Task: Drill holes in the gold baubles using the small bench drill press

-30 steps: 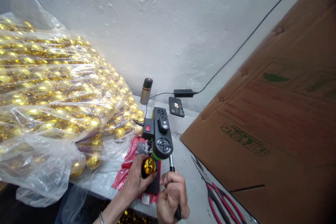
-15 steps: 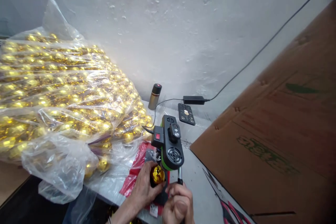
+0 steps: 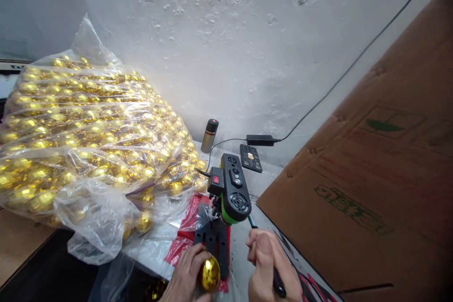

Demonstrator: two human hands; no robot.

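A shiny gold faceted bauble [image 3: 211, 274] is in my left hand [image 3: 189, 271], fingers curled around its left side, just in front of the machine's dark slotted base [image 3: 212, 240]. My right hand [image 3: 269, 264] is closed on the black-handled lever [image 3: 279, 284], whose metal rod runs up to the right side of the machine. That machine is a small black and green bench drill press [image 3: 236, 191] with round vents and a red switch on a side box. Its lower working end is mostly hidden under the head.
A clear plastic bag [image 3: 95, 141] full of gold baubles fills the left. Behind the machine are a gold and black canister [image 3: 210, 136], a dark phone-like slab [image 3: 251, 158] and a black power adapter [image 3: 261, 140] with its cord. A cardboard box [image 3: 361, 174] stands right.
My left hand has drawn the bauble from under the machine head toward me. My right hand has moved right and slightly up with the lever. The camera view has shifted a little.
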